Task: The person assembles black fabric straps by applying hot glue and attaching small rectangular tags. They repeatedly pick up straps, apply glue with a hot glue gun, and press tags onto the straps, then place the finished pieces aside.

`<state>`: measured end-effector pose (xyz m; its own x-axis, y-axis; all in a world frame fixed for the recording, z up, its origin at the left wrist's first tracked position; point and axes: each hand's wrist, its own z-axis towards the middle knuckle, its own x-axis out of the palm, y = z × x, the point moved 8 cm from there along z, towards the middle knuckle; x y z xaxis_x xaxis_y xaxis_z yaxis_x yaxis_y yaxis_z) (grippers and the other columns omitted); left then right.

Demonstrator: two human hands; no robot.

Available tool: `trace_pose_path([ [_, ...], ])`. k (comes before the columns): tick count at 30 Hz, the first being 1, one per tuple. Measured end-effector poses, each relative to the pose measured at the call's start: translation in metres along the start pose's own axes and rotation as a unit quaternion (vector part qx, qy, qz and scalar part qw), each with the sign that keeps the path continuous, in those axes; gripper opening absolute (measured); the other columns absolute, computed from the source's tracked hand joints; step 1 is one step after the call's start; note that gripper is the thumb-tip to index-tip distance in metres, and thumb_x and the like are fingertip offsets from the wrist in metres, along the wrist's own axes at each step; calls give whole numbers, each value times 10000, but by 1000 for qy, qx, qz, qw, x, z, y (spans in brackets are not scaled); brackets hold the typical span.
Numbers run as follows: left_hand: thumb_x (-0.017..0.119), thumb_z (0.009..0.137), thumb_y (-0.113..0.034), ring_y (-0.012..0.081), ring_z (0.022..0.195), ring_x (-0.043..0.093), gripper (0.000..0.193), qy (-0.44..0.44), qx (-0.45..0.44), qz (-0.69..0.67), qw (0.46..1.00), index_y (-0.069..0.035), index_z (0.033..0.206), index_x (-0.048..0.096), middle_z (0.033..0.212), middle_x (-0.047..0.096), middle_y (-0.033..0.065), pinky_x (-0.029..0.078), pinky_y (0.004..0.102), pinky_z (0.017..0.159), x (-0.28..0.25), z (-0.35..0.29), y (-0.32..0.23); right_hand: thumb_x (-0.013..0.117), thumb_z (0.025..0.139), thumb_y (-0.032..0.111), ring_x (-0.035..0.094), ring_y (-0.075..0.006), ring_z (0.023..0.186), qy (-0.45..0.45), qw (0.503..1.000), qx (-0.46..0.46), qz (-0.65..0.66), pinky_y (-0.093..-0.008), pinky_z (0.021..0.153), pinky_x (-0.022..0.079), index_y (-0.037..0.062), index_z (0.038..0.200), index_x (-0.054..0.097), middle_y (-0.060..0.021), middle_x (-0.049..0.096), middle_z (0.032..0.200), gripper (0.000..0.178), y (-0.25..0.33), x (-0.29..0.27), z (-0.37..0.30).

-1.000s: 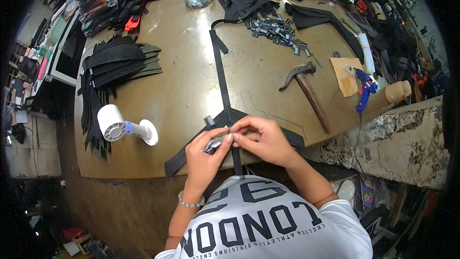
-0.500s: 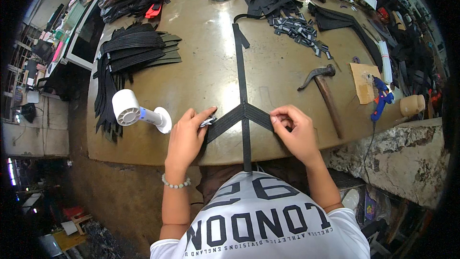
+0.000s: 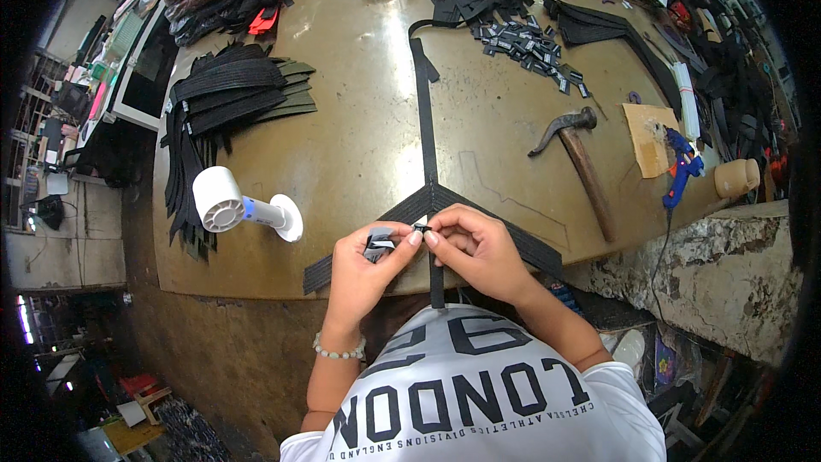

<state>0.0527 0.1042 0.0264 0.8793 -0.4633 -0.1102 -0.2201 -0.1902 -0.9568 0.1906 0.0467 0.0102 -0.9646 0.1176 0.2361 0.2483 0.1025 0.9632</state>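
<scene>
My left hand (image 3: 363, 269) and my right hand (image 3: 479, 252) meet fingertip to fingertip above the table. Between them they pinch a small black-and-white fabric label (image 3: 421, 228). Several more grey and black labels (image 3: 377, 245) are tucked in the fingers of my left hand. Beneath the hands lies a wide ribbed black strap (image 3: 534, 248), bent into an upside-down V. A narrow black strap (image 3: 427, 120) runs from far to near through its peak. My hands hide part of both straps.
To the left stand a white handheld fan (image 3: 248, 210) and a pile of black straps (image 3: 227, 85). A hammer (image 3: 581, 171), a blue glue gun (image 3: 682, 171) on cardboard and a tape roll (image 3: 737, 178) lie right. Loose labels (image 3: 530, 47) are heaped at the far side.
Both hands have left the wide strap's two arms and come together at the middle, now pinching a label. The strap's ends are uncovered. The view has shifted slightly.
</scene>
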Motion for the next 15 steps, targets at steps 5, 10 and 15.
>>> trace_pose_path([
  [5, 762, 860, -151, 61, 692, 572, 189, -14, 88, 114, 990, 34, 879, 730, 764, 699, 42, 455, 228, 619, 2, 11, -11, 673, 906, 63, 605, -81, 723, -53, 982, -80, -164, -230, 593, 496, -29, 974, 657, -70, 617, 884, 116, 12, -26, -1],
  [10, 750, 864, -201, 89, 600, 566, 246, -68, 52, 182, 980, 43, 882, 729, 664, 668, 126, 464, 289, 572, 0, 28, -8, 673, 868, 18, 609, -182, 685, -157, 930, -117, -310, -287, 630, 501, -16, 951, 650, -124, 604, 871, 92, 16, -40, -2],
  [15, 758, 841, -216, 187, 540, 602, 297, -74, 70, 266, 959, 62, 776, 676, 627, 628, 187, 473, 348, 557, 10, 37, -9, 669, 869, 8, 610, -188, 703, -140, 923, -160, -322, -290, 624, 501, -12, 965, 647, -118, 604, 892, 101, 18, -37, -7],
])
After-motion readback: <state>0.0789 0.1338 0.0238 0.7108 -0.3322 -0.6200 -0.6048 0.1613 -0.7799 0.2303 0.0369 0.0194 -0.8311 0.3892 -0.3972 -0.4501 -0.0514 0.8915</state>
